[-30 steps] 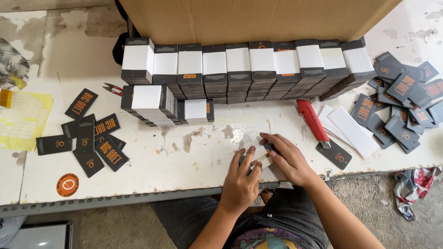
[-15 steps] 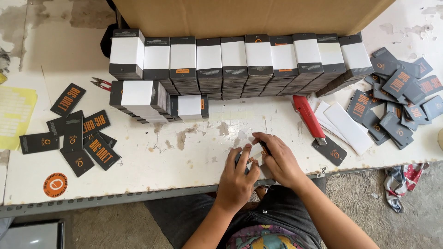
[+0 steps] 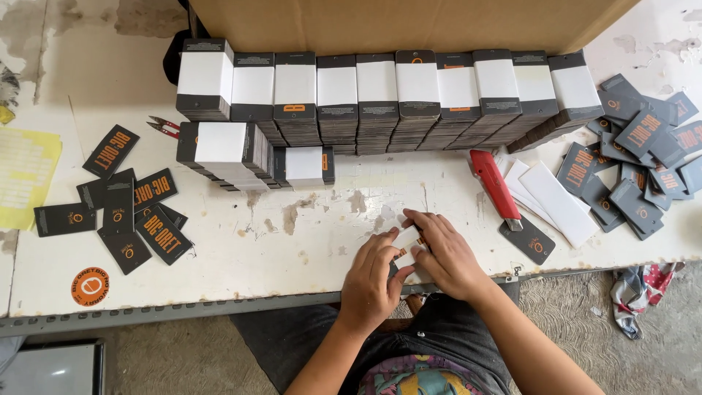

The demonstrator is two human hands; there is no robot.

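My left hand [image 3: 371, 279] and my right hand [image 3: 446, 254] meet near the front edge of the white worktable [image 3: 292, 249]. Between them they press a small bundle of black tags wrapped in a white paper band [image 3: 406, 243], mostly covered by the fingers. A long row of banded tag bundles [image 3: 380, 95] stands along the back against a cardboard sheet [image 3: 409, 22]. Two more banded bundles [image 3: 248, 157] lie in front of that row at the left.
Loose black tags with orange print [image 3: 131, 212] are scattered at the left, another heap of tags [image 3: 643, 157] at the right. A red utility knife [image 3: 497, 186] and white paper strips [image 3: 552, 197] lie right of my hands. Small red snips [image 3: 164, 126] and a yellow sticker sheet [image 3: 25, 175] sit at the left.
My hands have stayed together at the table's front edge, fingers shifting over the banded bundle. The view has moved slightly; nothing else on the table moved.
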